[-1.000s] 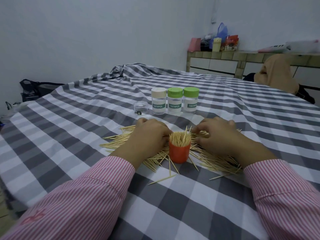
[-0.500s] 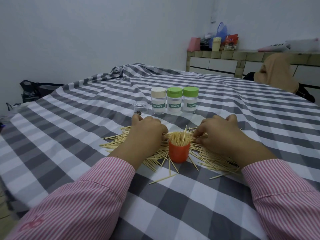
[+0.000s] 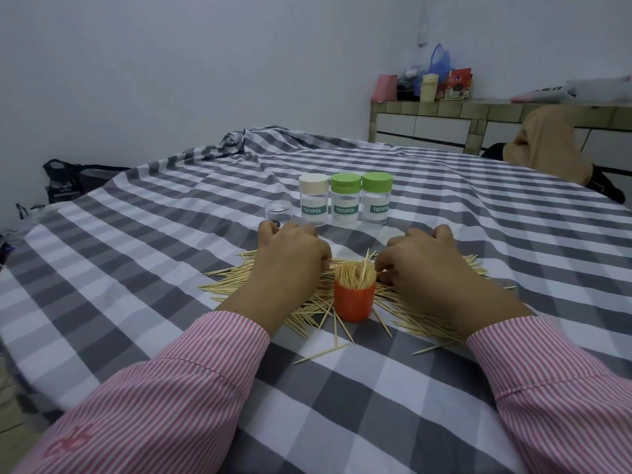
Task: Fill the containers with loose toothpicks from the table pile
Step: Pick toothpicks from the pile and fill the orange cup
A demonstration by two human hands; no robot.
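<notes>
your left hand (image 3: 290, 258) and right hand (image 3: 427, 265) both sit knuckles-up on the toothpick pile (image 3: 420, 313), one on each side of the orange cup (image 3: 354, 301), with the fingers curled down into the sticks. from here you can't see the fingertips well, so whether either hand has actually pinched a bundle can't be told; the right one looks to be working some sticks just beside the cup's rim. the cup stands upright in the middle of the pile, near the front edge of the table (image 3: 136, 254), and it already looks packed, with sticks poking above the rim. so gather only a small, tidy bundle: roll the sticks between thumb and fingers until they lie parallel, lift them clear of the pile, then feed them in point-down where a gap shows. steady the cup with the other hand, since it is light and sits on loose sticks and cloth, and a sideways nudge could tip it. if nothing more will go in, move on to the three capped jars (image 3: 345, 203), which stand in a row further back toward the middle of the table, past your knuckles, with a small clear jar (image 3: 278, 213) just beside them on the left. their caps are on, so one must come off first. watch the stray sticks (image 3: 321, 354) lying nearer the front edge.
</notes>
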